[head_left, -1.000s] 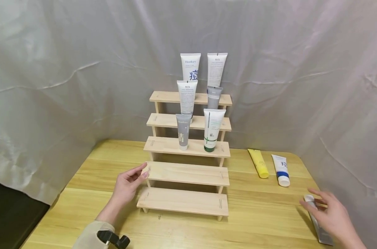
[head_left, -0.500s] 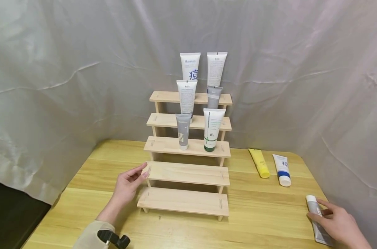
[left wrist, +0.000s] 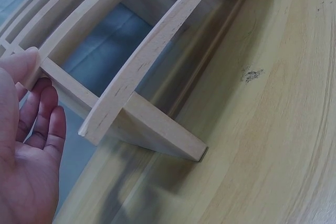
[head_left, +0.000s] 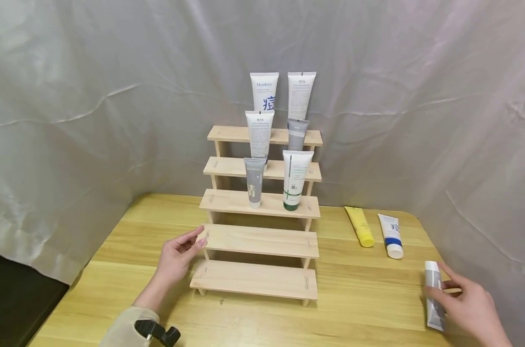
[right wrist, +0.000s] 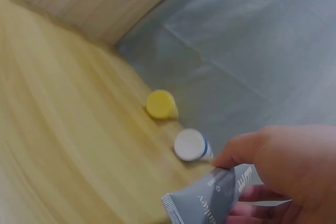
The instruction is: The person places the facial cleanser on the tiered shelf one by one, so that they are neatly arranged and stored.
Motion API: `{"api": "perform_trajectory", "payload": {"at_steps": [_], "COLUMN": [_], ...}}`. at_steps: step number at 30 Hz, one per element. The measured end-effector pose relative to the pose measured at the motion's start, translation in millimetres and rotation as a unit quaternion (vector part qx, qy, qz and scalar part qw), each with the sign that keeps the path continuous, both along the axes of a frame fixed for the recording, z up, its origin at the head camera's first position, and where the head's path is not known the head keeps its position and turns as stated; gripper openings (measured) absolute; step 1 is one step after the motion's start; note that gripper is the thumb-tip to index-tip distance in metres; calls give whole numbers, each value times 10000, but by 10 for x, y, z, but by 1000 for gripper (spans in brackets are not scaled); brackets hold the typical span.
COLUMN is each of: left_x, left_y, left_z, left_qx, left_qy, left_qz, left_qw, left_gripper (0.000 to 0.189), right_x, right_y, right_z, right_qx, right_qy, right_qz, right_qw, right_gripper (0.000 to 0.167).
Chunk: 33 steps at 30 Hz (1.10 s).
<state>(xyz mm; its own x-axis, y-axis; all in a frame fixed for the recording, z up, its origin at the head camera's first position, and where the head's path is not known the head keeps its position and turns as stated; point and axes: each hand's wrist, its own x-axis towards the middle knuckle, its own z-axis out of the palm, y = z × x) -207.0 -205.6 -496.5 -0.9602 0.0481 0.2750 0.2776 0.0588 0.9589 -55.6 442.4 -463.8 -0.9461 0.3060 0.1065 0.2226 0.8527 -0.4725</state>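
Note:
A stepped wooden stand [head_left: 262, 241] occupies the middle of the table. My left hand [head_left: 175, 258] pinches the left end of its second step from the bottom; in the left wrist view the thumb lies on the board's edge with fingers curled below. At the right, my right hand [head_left: 472, 306] grips a grey squeeze tube [head_left: 434, 282] with a white cap, thumb on one side and fingers on the other. In the right wrist view the tube's crimped end [right wrist: 173, 208] points toward the lower left. Part of the tube is hidden by the hand.
A yellow tube [head_left: 359, 227] and a white tube with a blue band [head_left: 391, 236] lie right of the stand. The upper three steps bear standing tubes, among them a grey one [head_left: 254, 183] and a green-capped white one [head_left: 296, 178]. Grey cloth [head_left: 375, 96] hangs behind.
My right hand has closed around the grey tube and turned it more upright, shifting it slightly up and left in view. My left hand has stayed on the stand.

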Motion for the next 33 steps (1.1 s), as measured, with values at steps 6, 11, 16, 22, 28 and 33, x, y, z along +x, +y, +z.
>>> {"api": "perform_trajectory", "payload": {"at_steps": [6,11,16,22,28,33], "left_x": [7,0,-18,-9,2,-5], "left_y": [8,14,28,32,1,-2], "left_z": [-4,-16,-27,-8,8,8], "left_qx": [26,64,15,-42,29,71], "left_qy": [38,19,-17,-114,-41,83], "left_qz": [-60,-47,-19,-49,-14,-64], "left_qw": [10000,10000,10000,9999,10000,9999], "left_gripper": [37,37,38,40,39,38], "right_x": [32,-18,-72,-109,-147,-73], "right_y": [-204,-348,-361,-321,-364,-340], "right_z": [158,119,-49,-162,-112,-45], "right_qx": [-91,-101,-75,120,320,1039], "right_qy": [682,697,141,-333,-828,-69], "right_qz": [238,464,547,255,97,1091], "right_qw": [9973,9964,9984,9990,9960,9886], "right_gripper": [75,71,71,71,88,45]}}
